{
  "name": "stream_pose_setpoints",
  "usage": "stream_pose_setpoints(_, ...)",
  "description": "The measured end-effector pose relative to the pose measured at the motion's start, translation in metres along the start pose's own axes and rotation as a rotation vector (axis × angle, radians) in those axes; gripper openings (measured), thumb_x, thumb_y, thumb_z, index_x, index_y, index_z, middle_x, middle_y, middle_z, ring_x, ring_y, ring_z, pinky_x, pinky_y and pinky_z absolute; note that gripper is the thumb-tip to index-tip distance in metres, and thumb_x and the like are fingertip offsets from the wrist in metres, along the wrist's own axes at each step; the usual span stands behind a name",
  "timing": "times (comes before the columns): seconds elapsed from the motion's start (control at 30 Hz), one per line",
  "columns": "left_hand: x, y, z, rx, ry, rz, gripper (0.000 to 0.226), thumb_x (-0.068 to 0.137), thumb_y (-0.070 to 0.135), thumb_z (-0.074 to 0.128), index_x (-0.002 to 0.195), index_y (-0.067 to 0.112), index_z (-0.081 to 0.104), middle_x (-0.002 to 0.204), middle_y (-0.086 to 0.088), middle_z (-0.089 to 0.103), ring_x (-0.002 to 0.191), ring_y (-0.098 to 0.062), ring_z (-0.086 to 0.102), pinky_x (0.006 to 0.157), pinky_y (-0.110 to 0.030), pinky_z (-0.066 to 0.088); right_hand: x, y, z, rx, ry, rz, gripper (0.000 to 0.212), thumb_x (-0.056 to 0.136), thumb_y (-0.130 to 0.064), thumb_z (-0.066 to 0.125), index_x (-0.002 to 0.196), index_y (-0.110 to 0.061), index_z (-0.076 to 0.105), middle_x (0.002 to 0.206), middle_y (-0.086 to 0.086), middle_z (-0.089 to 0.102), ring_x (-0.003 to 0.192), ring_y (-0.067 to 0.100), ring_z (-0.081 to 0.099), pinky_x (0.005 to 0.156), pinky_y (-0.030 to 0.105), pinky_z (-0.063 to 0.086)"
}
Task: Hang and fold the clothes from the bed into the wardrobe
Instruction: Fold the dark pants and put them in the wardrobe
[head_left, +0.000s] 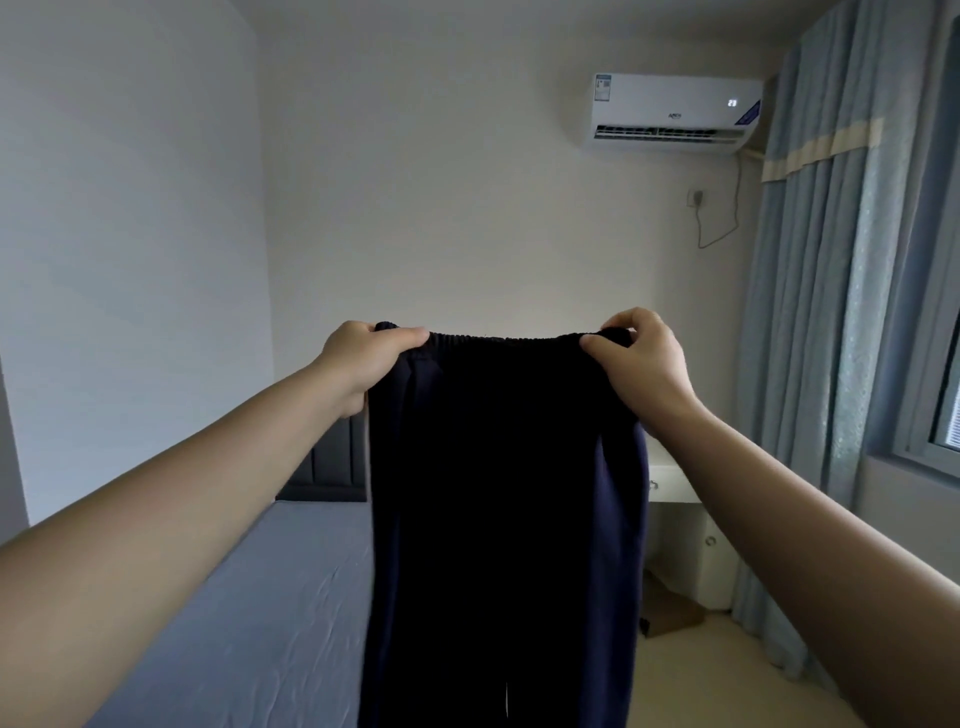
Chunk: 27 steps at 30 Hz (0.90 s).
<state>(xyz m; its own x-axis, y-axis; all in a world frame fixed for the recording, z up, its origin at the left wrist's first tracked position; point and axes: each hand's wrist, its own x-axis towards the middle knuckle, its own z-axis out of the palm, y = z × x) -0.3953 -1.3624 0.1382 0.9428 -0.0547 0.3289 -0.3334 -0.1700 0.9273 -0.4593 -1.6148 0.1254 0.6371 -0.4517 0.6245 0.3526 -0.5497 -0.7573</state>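
**Bedroom: trousers raised for folding**

Blue-sheeted bed (249, 597) runs to a dark headboard (332, 462). Above the bed's right edge, dark trousers (506, 493) hang full length, with the left hand (363, 358) and right hand (636, 358) each pinching one end of the waistband (504, 338). Step judged: straightening before folding. Next move likely needs the legs aligned, then laid on the bed. Floor right of the bed offers room; a white cabinet (685, 519) stands by its head end.

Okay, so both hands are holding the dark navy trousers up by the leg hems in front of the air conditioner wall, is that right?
Not the hems. In the head view the left hand and right hand hold the dark navy trousers up by the elastic waistband, in front of the air conditioner wall.
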Motion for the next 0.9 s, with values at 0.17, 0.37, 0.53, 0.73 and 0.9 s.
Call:
stream_pose_setpoints(0.17, -0.019, 0.003, 0.034, -0.256, -0.124, -0.008, 0.017, 0.088, 0.017, 0.066, 0.098, 0.003, 0.068, 0.097, -0.014, 0.068, 0.086, -0.026, 0.065, 0.080, -0.035, 0.053, -0.027, -0.023, 0.029, 0.160, -0.101, 0.049, 0.013, 0.078, -0.028, 0.065, 0.088, -0.030, 0.056, 0.085, -0.005, 0.063, 0.065, 0.008, 0.060, 0.053, 0.019, 0.046)
stream_pose_setpoints(0.37, -0.029, -0.001, 0.037, -0.285, -0.299, 0.096, 0.023, 0.092, 0.002, 0.055, 0.113, -0.004, 0.061, 0.099, -0.016, 0.068, 0.082, -0.021, 0.066, 0.079, -0.030, 0.055, -0.040, -0.039, 0.032, 0.356, -0.295, 0.156, 0.017, 0.092, -0.020, 0.059, 0.107, -0.015, 0.060, 0.099, 0.008, 0.064, 0.083, 0.022, 0.064, 0.079, 0.038, 0.054)
stream_pose_setpoints(0.53, -0.031, -0.011, 0.024, -0.378, -0.347, 0.108, 0.023, 0.093, 0.010, 0.056, 0.113, 0.001, 0.064, 0.094, -0.008, 0.072, 0.082, -0.016, 0.069, 0.069, -0.024, 0.057, -0.044, -0.036, 0.015, 0.470, -0.665, 0.035, 0.034, 0.096, 0.001, 0.048, 0.128, -0.008, 0.055, 0.100, 0.006, 0.060, 0.083, 0.014, 0.063, 0.078, 0.022, 0.055)
stream_pose_setpoints(0.73, -0.035, -0.013, 0.022, -0.137, -0.423, 0.316, 0.043, 0.071, 0.026, 0.080, 0.111, 0.016, 0.068, 0.107, 0.000, 0.073, 0.101, -0.014, 0.069, 0.084, -0.021, 0.054, -0.040, -0.034, 0.022, 0.241, -0.508, -0.169, 0.030, 0.081, -0.001, 0.073, 0.110, -0.008, 0.067, 0.087, 0.002, 0.060, 0.066, 0.008, 0.067, 0.066, 0.015, 0.054)
stream_pose_setpoints(0.9, -0.032, -0.019, 0.017, -0.137, -0.335, 0.308, 0.026, 0.083, 0.001, 0.067, 0.104, 0.016, 0.069, 0.099, 0.003, 0.074, 0.091, -0.008, 0.069, 0.071, -0.016, 0.052, -0.035, -0.025, 0.027, 0.274, -0.446, -0.187, 0.030, 0.083, -0.002, 0.072, 0.111, -0.010, 0.067, 0.083, 0.004, 0.064, 0.069, 0.012, 0.067, 0.069, 0.023, 0.056)
